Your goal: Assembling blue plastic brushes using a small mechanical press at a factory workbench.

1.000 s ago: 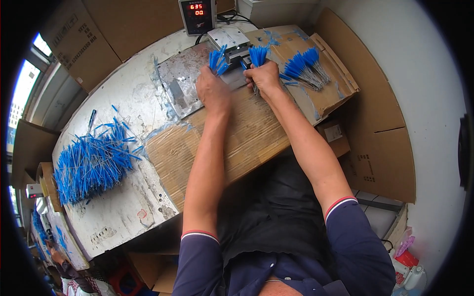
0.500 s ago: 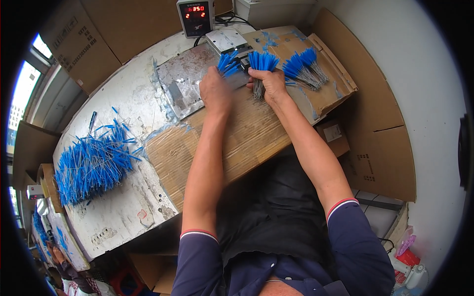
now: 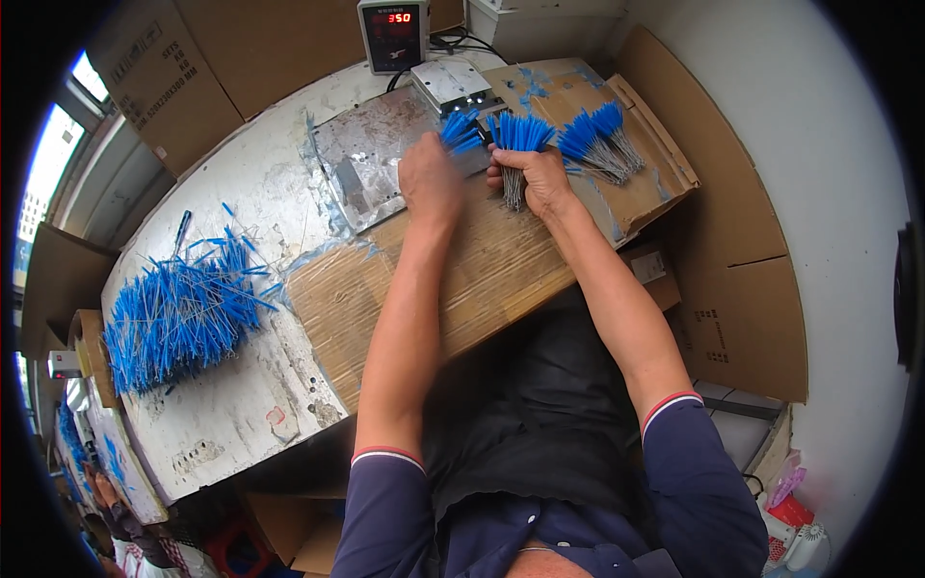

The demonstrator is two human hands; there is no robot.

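My left hand (image 3: 431, 181), slightly blurred, is closed round a small bunch of blue-tipped wires (image 3: 461, 132), tips pointing away from me. Beside it my right hand (image 3: 541, 175) grips a thicker upright bundle of blue-tipped wires (image 3: 520, 132), whose thin bare metal ends hang below the fingers. Both bunches are just in front of a small metal device (image 3: 455, 85) on a flat steel plate (image 3: 371, 144). More bundles of the same wires (image 3: 599, 143) lie fanned out right of my right hand. A large loose heap of them (image 3: 183, 313) lies on the left.
A box with a red-lit display (image 3: 393, 39) stands behind the device, cables beside it. Flattened cardboard (image 3: 376, 299) covers the near edge of the worn white table (image 3: 241, 405). Tall cardboard sheets (image 3: 727, 222) stand at the right. Another person's hand (image 3: 101, 486) shows at lower left.
The display's figures have changed, and its lower row has gone dark. Both hands keep their bunches near the device, and the whole view has shifted slightly.
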